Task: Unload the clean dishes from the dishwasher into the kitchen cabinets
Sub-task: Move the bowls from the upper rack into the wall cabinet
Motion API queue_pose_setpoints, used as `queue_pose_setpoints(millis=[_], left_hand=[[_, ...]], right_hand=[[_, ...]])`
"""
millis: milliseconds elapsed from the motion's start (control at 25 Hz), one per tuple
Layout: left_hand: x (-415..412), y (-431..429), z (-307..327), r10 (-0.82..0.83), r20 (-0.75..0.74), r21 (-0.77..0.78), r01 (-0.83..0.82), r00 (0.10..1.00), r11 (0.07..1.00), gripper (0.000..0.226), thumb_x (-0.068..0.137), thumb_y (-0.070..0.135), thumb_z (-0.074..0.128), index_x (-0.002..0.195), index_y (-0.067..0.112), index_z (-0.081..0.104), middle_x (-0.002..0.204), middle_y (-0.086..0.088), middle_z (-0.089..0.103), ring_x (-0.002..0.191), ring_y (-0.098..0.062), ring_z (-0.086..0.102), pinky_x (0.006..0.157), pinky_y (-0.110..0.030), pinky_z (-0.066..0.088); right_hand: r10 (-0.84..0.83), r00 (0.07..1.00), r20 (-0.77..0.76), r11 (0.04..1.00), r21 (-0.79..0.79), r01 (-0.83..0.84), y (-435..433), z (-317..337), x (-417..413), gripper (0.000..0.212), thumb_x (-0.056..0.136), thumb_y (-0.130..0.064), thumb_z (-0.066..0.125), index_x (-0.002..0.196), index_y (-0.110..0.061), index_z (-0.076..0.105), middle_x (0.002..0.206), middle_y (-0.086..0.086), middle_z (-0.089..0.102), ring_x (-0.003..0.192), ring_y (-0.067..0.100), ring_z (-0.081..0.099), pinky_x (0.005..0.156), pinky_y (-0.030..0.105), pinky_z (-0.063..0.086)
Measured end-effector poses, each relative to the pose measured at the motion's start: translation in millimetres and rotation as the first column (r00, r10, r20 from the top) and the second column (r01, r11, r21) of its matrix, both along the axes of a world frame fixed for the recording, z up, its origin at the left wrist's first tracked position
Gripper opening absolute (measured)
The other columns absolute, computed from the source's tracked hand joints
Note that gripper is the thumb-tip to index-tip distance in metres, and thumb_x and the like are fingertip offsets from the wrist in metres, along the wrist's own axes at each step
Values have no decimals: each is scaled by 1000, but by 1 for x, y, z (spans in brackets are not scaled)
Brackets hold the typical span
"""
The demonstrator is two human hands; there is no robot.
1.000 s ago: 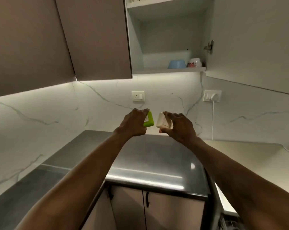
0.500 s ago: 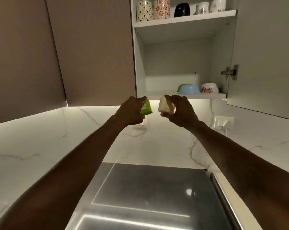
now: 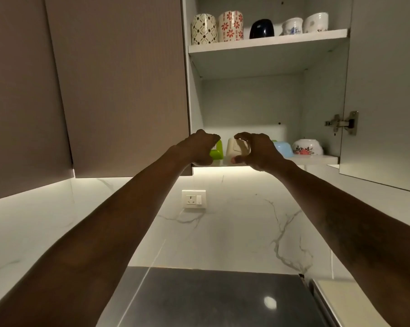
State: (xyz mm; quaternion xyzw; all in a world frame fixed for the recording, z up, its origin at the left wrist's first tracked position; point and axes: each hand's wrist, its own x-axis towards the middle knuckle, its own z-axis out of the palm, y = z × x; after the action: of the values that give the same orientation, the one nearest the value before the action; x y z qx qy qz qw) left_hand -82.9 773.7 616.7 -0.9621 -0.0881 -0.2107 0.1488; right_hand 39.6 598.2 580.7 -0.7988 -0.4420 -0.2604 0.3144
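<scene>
Both my arms reach up to the open wall cabinet. My left hand (image 3: pixel 200 147) grips a small green cup (image 3: pixel 217 151) at the left end of the lower shelf (image 3: pixel 314 159). My right hand (image 3: pixel 255 149) is curled around a cream cup (image 3: pixel 233 148) just right of the green one, at the shelf's front edge. Whether the cups rest on the shelf I cannot tell. Parts of both cups are hidden by my fingers.
A light blue bowl (image 3: pixel 283 148) and a floral white bowl (image 3: pixel 307 147) sit further right on the lower shelf. Several mugs (image 3: pixel 229 25) line the upper shelf (image 3: pixel 267 44). The cabinet door (image 3: pixel 385 90) stands open at right. A wall socket (image 3: pixel 194 198) and dark countertop (image 3: pixel 211 300) lie below.
Both hands rose from above the countertop to the lower shelf's level, carrying the green and cream cups. My view tilted upward, showing the cabinet interior.
</scene>
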Motion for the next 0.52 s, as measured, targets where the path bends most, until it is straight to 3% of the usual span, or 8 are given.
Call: queue_pose_setpoints(millis=[120, 200, 360, 520], left_hand=[[25, 6, 12, 40, -84, 90, -32, 996, 995, 54, 83, 37, 65, 130, 14, 52, 120, -10, 63, 108, -31, 55, 93, -42, 49], [39, 7, 17, 79, -148, 125, -61, 986, 990, 59, 86, 30, 65, 139, 13, 49, 130, -8, 60, 117, -31, 53, 101, -39, 44], [53, 4, 34, 107, -273, 17, -106, 956, 994, 61, 88, 16, 64, 146, 17, 47, 140, -5, 54, 123, -27, 51, 102, -34, 44], [62, 9, 41, 128, -379, -92, -175, 917, 980, 58, 88, 15, 71, 142, 10, 51, 135, -5, 56, 119, -26, 57, 98, -34, 49]], right_hand=[[12, 1000, -18, 999, -31, -12, 9, 7, 27, 83, 68, -52, 86, 138, -20, 57, 132, 6, 63, 125, 27, 55, 101, 34, 44], [8, 999, -32, 998, -58, -10, 13, 10, 41, 76, 70, -56, 84, 132, -18, 62, 132, 7, 64, 125, 28, 55, 102, 35, 46], [-14, 999, -41, 986, -166, 7, 21, 17, 63, 58, 73, -60, 78, 113, -19, 68, 119, 9, 68, 116, 34, 57, 96, 39, 48], [-41, 997, -69, 983, -182, 28, 28, 15, 72, 79, 70, -68, 76, 133, -23, 64, 132, 3, 64, 122, 29, 55, 105, 41, 44]])
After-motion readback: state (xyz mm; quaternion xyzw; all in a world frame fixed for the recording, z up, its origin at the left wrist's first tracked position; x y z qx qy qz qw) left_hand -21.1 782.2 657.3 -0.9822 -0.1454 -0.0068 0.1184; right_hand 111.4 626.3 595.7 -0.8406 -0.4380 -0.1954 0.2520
